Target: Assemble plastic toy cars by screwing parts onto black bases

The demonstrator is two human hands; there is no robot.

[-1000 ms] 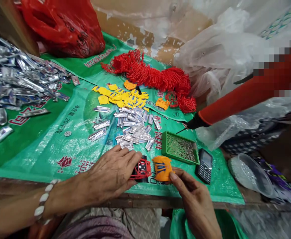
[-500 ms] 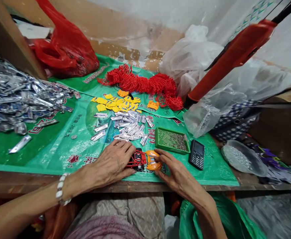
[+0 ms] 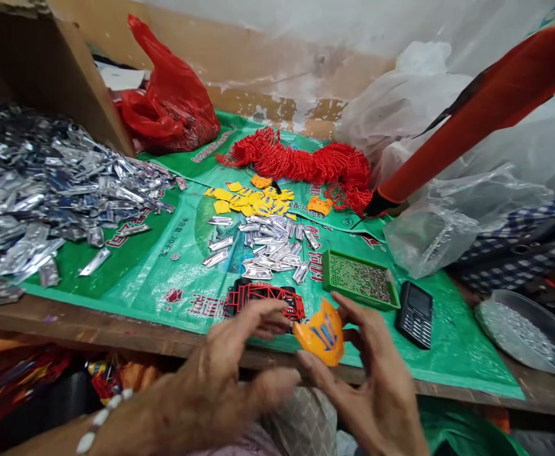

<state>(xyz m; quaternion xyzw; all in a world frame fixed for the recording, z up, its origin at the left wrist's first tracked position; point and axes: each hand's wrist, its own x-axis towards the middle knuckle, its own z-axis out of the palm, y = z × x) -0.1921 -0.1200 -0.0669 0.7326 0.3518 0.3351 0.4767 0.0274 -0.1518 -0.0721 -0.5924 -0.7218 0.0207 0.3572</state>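
Between the thumb and fingers of my right hand (image 3: 370, 367) is an orange plastic toy car hood (image 3: 322, 334) with blue markings, lifted above the table's front edge. My left hand (image 3: 225, 373) is just left of it, thumb and fingers apart, holding nothing and slightly blurred. Behind my left fingers, the toy car chassis (image 3: 263, 294) with its red tube frame and black parts lies on the green sheet, partly hidden. Beyond it are silver stickers or foil-like strips (image 3: 270, 244) and a pile of yellow pieces (image 3: 253, 201).
A green tray of small screws (image 3: 327, 272) and a black keypad phone (image 3: 415, 315) lie to the right. A bundle of red frames (image 3: 301, 161) sits at the back. Silver parts (image 3: 68, 183) are heaped left. An orange-red tool (image 3: 472, 120) hangs at upper right.
My left hand has let go of the chassis and moved back toward me. My right hand has lifted the orange hood away from the chassis and tilted it. The camera view has shifted left.
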